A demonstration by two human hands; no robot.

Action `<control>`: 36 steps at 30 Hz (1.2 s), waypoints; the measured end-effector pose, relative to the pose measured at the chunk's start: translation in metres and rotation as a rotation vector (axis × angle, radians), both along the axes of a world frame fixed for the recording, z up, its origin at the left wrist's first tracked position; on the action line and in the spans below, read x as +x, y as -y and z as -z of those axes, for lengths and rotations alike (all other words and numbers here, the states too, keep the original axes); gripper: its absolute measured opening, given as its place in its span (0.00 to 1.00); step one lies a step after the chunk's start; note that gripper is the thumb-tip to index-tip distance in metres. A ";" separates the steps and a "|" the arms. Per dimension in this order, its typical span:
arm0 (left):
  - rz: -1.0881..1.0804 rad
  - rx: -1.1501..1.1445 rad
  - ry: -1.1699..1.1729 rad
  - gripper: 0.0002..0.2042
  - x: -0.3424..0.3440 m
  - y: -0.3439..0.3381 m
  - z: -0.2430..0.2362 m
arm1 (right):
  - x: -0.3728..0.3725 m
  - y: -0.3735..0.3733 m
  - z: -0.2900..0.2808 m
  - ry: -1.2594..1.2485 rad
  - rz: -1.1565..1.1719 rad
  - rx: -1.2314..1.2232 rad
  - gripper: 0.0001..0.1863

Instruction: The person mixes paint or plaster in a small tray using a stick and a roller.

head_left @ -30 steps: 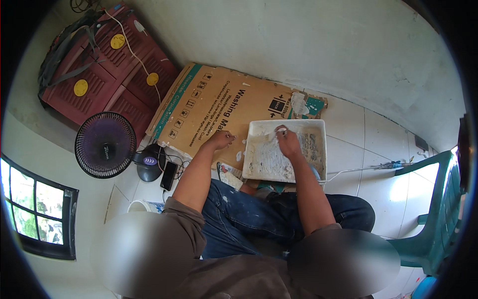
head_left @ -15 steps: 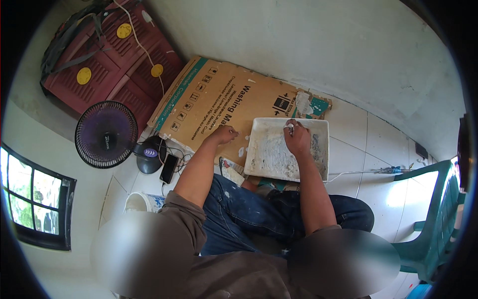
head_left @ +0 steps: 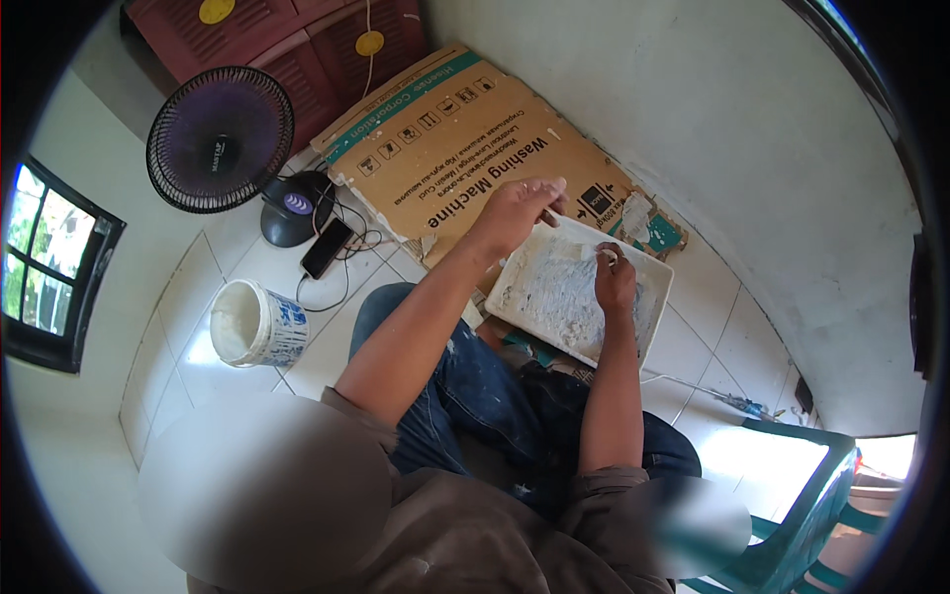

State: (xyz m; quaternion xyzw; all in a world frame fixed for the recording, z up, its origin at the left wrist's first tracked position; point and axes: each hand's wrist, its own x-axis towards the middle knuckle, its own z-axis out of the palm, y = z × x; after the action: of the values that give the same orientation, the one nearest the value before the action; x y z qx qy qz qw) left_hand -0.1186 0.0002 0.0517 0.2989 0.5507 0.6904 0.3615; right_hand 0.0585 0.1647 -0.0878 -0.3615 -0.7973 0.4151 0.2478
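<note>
The left hand, over the cardboard left of the tray 1.0 s and 0.5 s ago, has reached forward to the tray's far left corner, uncovering print on the cardboard. The view has swung too: tray and cardboard slant further clockwise, the fan and window sit higher, the chair lower. The bucket, partly hidden before, shows whole. The straps on the cabinet have left view.
</note>
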 end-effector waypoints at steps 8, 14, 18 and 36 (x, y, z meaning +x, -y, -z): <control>-0.009 -0.094 0.044 0.17 -0.019 -0.012 0.031 | -0.027 0.038 0.004 0.006 -0.155 0.163 0.13; -0.006 -0.094 0.059 0.17 -0.013 -0.011 0.029 | -0.017 0.015 0.008 -0.111 0.065 0.030 0.12; -0.021 -0.094 0.064 0.17 -0.016 -0.009 0.029 | -0.011 0.017 -0.001 -0.092 0.233 0.221 0.11; -0.017 -0.092 0.022 0.18 -0.007 -0.014 0.033 | -0.020 0.033 0.015 0.001 0.017 0.224 0.11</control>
State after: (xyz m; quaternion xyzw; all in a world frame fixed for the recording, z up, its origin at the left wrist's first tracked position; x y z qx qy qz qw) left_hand -0.1259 0.0142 0.0185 0.2699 0.5803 0.6707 0.3749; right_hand 0.0385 0.1322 -0.1024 -0.3386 -0.8357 0.3208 0.2898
